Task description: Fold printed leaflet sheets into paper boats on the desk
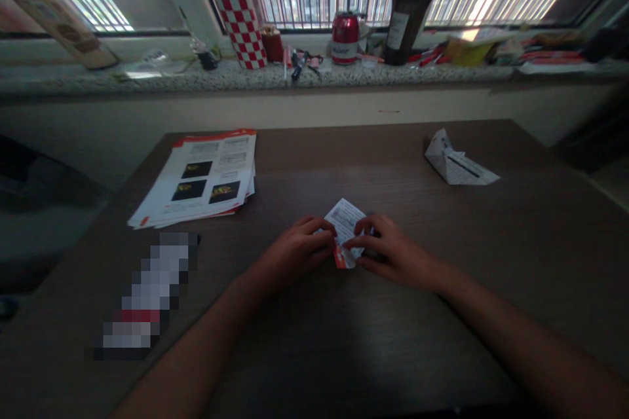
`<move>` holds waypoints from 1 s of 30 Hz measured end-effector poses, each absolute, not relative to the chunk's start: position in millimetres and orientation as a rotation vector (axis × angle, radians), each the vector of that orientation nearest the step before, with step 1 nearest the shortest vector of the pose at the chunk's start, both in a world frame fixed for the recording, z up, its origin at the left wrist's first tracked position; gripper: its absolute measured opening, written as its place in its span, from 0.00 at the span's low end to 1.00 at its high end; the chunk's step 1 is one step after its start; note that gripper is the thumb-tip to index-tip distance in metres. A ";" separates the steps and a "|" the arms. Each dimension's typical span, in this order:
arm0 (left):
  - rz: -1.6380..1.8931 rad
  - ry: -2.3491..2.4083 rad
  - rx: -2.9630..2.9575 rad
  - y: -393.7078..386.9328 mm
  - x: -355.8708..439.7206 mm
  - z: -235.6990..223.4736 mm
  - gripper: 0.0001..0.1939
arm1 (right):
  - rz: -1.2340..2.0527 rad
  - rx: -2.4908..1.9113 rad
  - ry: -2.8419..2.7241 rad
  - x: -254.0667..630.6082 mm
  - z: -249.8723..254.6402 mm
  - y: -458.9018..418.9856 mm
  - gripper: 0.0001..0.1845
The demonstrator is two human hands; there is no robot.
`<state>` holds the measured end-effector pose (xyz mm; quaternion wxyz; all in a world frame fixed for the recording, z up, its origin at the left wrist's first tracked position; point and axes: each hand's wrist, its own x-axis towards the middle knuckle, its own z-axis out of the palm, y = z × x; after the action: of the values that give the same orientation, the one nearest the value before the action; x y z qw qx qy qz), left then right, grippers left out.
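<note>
A small folded paper [344, 217], printed with text and showing an orange-red patch near its lower corner, lies on the table with one corner pointing away from me. My left hand [307, 242] grips its left edge with curled fingers. From the other side, my right hand [393, 249] has its bent fingers on the paper's right edge and lower part, the thumb low by the near corner. The fingertips cover parts of both edges. Farther back on the right stands a folded paper figure [459, 163] with printed text, apart from both hands.
A stack of printed sheets [211, 173] lies at the table's back left. Nearer on the left is a pixelated oblong object [147, 294]. Along the windowsill [187, 82] stand a red-checked bottle-shaped object [240, 26], a red can [345, 39], a dark container [407, 23] and clutter.
</note>
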<state>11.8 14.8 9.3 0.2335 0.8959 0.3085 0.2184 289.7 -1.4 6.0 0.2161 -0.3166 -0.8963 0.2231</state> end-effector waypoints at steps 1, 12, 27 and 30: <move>0.597 0.846 2.460 14.9 11.7 8.8 0.04 | 0.617 -0.872 -2.475 288.8 5.6 -1.1 0.16; 0.596 0.849 2.476 15.9 10.4 4.9 0.03 | 0.750 -0.934 -2.328 280.9 6.2 -1.3 0.08; 0.622 0.836 2.491 17.6 11.6 0.8 0.03 | 0.574 -1.155 -2.308 263.4 -3.4 -1.5 0.06; 0.642 0.835 2.488 17.7 11.7 -0.4 0.03 | 0.530 -1.137 -2.316 263.3 -4.7 -1.7 0.06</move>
<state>11.7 17.7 -0.4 0.2184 0.8987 0.3015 0.2318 263.3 -1.7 -4.7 0.2511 -0.4179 -0.8511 0.1947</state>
